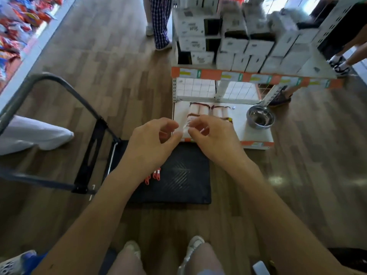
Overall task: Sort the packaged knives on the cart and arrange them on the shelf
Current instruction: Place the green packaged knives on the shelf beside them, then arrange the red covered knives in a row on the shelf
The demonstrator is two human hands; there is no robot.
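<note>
Head view: left hand (153, 143) and right hand (214, 139) meet over the near edge of the low shelf (256, 133), both pinching one small clear packaged knife (185, 128) between fingertips. Packaged knives in a row (208, 112) lie on the shelf at 12 o'clock of the hands. Cart (178, 175) at 6 o'clock holds red-handled packs (153, 175). Steel bowl (260, 119) at 3 o'clock.
</note>
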